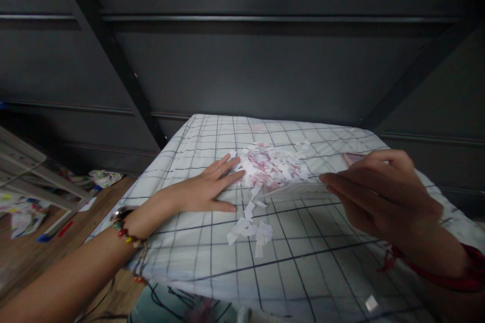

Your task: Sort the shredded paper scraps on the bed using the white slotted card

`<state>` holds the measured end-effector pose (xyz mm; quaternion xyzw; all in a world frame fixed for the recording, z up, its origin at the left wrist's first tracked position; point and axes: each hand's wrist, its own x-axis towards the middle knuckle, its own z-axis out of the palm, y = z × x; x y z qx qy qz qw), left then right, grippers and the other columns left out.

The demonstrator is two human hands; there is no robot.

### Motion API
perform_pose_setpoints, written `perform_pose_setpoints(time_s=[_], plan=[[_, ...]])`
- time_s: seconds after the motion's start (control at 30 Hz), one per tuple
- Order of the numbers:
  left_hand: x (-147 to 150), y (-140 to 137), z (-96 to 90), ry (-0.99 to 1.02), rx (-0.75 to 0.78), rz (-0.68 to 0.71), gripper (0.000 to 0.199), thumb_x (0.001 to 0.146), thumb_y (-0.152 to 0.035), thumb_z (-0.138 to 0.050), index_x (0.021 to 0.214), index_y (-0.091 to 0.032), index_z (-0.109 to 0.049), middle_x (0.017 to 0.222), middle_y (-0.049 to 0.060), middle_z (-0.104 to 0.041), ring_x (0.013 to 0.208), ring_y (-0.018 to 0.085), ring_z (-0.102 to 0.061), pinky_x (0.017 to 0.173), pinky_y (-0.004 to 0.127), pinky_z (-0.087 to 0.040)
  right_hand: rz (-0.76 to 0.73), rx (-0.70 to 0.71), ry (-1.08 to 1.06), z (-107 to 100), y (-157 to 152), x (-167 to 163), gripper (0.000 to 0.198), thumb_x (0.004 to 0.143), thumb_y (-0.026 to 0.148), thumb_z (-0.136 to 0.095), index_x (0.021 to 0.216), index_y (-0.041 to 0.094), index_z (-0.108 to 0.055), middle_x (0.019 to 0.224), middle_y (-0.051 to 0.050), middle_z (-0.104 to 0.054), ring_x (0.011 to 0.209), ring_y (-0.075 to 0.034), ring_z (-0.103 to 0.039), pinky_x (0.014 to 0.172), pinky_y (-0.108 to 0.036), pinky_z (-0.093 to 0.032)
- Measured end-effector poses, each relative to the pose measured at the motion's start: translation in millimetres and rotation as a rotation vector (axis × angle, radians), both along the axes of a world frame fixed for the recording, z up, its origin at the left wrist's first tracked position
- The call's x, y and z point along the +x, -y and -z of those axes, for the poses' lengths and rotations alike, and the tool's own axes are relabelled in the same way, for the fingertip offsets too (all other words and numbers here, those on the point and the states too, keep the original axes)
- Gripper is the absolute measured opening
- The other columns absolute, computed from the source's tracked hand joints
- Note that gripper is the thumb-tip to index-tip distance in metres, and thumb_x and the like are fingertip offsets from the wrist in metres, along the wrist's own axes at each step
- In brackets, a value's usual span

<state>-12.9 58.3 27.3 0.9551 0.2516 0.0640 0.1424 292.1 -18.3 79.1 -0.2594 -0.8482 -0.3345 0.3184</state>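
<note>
A loose pile of torn paper scraps, white and pinkish, lies on the checked tablecloth. My left hand rests flat at the pile's left side, fingers spread, the fingertips at its edge. On the right, my right hand is closed, pinching the end of a thin whitish strip. The strip reaches left along the near side of the pile; its exact kind is unclear. A few larger white scraps lie nearer to me, below the strip.
Behind my right hand a flat pinkish object is partly hidden. One small scrap lies near the front edge. A dark panelled wall stands behind the table. At left are a white frame and floor clutter.
</note>
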Motion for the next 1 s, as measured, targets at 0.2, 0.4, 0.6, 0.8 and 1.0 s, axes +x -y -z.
perform_pose_setpoints(time_s=[0.2, 0.4, 0.6, 0.8, 1.0], plan=[[0.0, 0.2, -1.0, 0.007, 0.01, 0.004, 0.076, 0.083, -0.056, -0.055, 0.143, -0.029, -0.02, 0.154, 0.007, -0.004, 0.139, 0.036, 0.003, 0.111, 0.052, -0.015, 0.049, -0.004, -0.055, 5.1, -1.8, 5.0, 0.025, 0.075, 0.006, -0.061, 0.094, 0.023, -0.056, 0.066, 0.005, -0.058, 0.058, -0.012, -0.048, 0.064, -0.034, -0.038], [-0.3, 0.9, -0.7, 0.005, 0.018, 0.006, 0.076, 0.083, -0.056, -0.055, 0.144, -0.027, -0.02, 0.154, 0.009, -0.004, 0.138, 0.037, 0.002, 0.11, 0.054, -0.015, 0.056, 0.001, -0.032, -2.0, 1.7, 3.8, 0.02, 0.078, 0.005, -0.057, 0.092, 0.02, -0.056, 0.066, 0.003, -0.058, 0.056, -0.011, -0.047, 0.062, -0.034, -0.037], [-0.3, 1.4, -1.1, -0.017, 0.01, 0.0, 0.076, 0.084, -0.059, -0.051, 0.144, -0.026, -0.019, 0.154, 0.01, -0.002, 0.138, 0.037, 0.003, 0.11, 0.053, -0.014, 0.004, -0.073, 0.023, -4.7, 6.6, -0.8, 0.016, 0.081, 0.006, -0.053, 0.09, 0.019, -0.055, 0.063, 0.003, -0.057, 0.059, -0.011, -0.048, 0.064, -0.033, -0.04], [-0.2, 0.4, -0.4, -0.016, 0.012, 0.002, 0.077, 0.083, -0.058, -0.053, 0.144, -0.025, -0.02, 0.154, 0.01, -0.002, 0.138, 0.037, 0.003, 0.11, 0.054, -0.015, -0.03, -0.112, -0.009, -3.2, 9.6, -5.0, 0.015, 0.081, 0.005, -0.052, 0.09, 0.016, -0.054, 0.064, 0.002, -0.058, 0.06, -0.011, -0.048, 0.064, -0.034, -0.041], [-1.3, -1.3, 2.7, 0.002, 0.033, 0.023, 0.077, 0.084, -0.057, -0.053, 0.144, -0.027, -0.017, 0.154, 0.008, 0.0, 0.139, 0.035, 0.004, 0.111, 0.052, -0.014, -0.046, -0.114, 0.054, -2.6, 9.0, -5.2, 0.017, 0.08, 0.001, -0.049, 0.089, 0.015, -0.054, 0.065, 0.0, -0.059, 0.061, -0.011, -0.049, 0.062, -0.033, -0.04]])
